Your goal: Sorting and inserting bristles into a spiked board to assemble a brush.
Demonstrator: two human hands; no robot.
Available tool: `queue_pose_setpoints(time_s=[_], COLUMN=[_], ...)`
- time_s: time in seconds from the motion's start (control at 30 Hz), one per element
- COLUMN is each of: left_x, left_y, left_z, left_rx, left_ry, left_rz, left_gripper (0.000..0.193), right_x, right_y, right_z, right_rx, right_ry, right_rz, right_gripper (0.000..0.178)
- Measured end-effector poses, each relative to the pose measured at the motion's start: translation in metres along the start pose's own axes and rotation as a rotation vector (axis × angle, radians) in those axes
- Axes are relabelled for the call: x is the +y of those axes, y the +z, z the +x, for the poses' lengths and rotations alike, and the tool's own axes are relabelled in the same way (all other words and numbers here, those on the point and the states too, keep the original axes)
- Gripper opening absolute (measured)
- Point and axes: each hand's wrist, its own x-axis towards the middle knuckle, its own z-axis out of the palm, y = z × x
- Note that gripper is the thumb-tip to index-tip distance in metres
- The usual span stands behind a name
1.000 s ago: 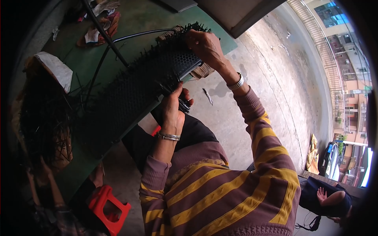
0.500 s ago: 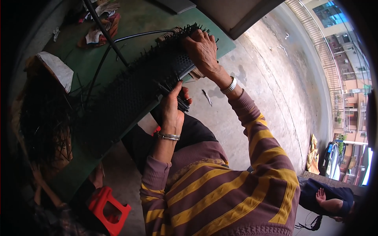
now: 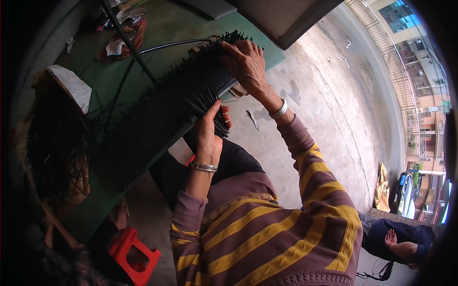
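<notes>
Setting: concrete yard floor [image 3: 329, 109] with a green mat [image 3: 181, 24] at the top of the view, and buildings curving along the right rim.
Work piece: long black perforated board [image 3: 157, 114] lying slantwise across the person's lap and reaching toward the mat, bristling with thin black strips that stand up out of its holes.
Left hand: left hand [image 3: 208, 131] sits at the near edge of the board, fingers closed around a small bundle of black strips [image 3: 217, 119].
Right hand: right hand [image 3: 246, 62] rests on the far upper end of the board, fingers curled down over the strips there, pressing or gripping; which of the two I cannot tell from this angle.
Progress: most of the board already looks filled, judging by the dense bristle along its length; the stretch between the two hands shows barer perforated surface, so that seems to be what remains.
Container: a box-like holder at the left [image 3: 57, 143], partly in shadow, appears to hold a heap of loose black strips, though the dark makes this uncertain.
Around: red plastic stool [image 3: 131, 252] below left, crumpled rags [image 3: 121, 43] on the mat, and another person's hand [image 3: 393, 238] at the lower right, apart from the work.
</notes>
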Motion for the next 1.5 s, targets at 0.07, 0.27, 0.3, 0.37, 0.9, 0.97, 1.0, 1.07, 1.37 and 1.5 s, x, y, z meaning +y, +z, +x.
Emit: queue_pose_setpoints(time_s=[0.07, 0.27, 0.3, 0.37, 0.9, 0.97, 1.0, 1.07, 1.37, 1.5], left_x=[0.001, 0.001, 0.001, 0.001, -0.001, -0.001, -0.002, -0.005, -0.003, -0.006], left_y=[-0.001, -0.001, 0.0, -0.001, 0.004, 0.002, 0.001, -0.003, -0.012, -0.008], left_z=[-0.001, 0.0, 0.0, 0.002, -0.003, -0.004, -0.004, 0.0, 0.02, 0.02], left_rx=[-0.006, 0.004, 0.002, 0.002, -0.03, -0.029, -0.042, -0.053, -0.045, -0.023], left_ry=[0.002, -0.004, 0.001, 0.007, 0.003, -0.006, -0.001, 0.002, -0.102, -0.135], left_rz=[0.005, -0.034, -0.022, -0.01, 0.094, 0.113, 0.12, 0.127, -0.027, -0.058], left_gripper=[0.015, 0.015, 0.016, 0.016, 0.021, 0.021, 0.022, 0.023, 0.027, 0.024], right_x=[0.002, 0.002, 0.001, -0.001, -0.014, -0.013, -0.013, -0.015, -0.004, 0.001], right_y=[-0.001, 0.003, 0.001, 0.001, -0.043, -0.044, -0.046, -0.052, -0.052, -0.028], right_z=[0.001, 0.009, 0.011, 0.013, -0.018, -0.016, -0.015, -0.012, -0.005, -0.009], right_rx=[0.025, -0.033, -0.05, -0.067, -0.664, -0.69, -0.752, -0.814, -0.045, 0.06], right_ry=[-0.007, -0.051, -0.068, -0.085, 0.368, 0.338, 0.437, 0.538, 0.461, 0.364], right_rz=[0.058, 0.094, 0.025, -0.043, 1.087, 1.138, 1.147, 1.154, 0.761, 0.63], right_gripper=[0.03, 0.014, 0.013, 0.012, 0.024, 0.022, 0.02, 0.018, 0.006, 0.006])
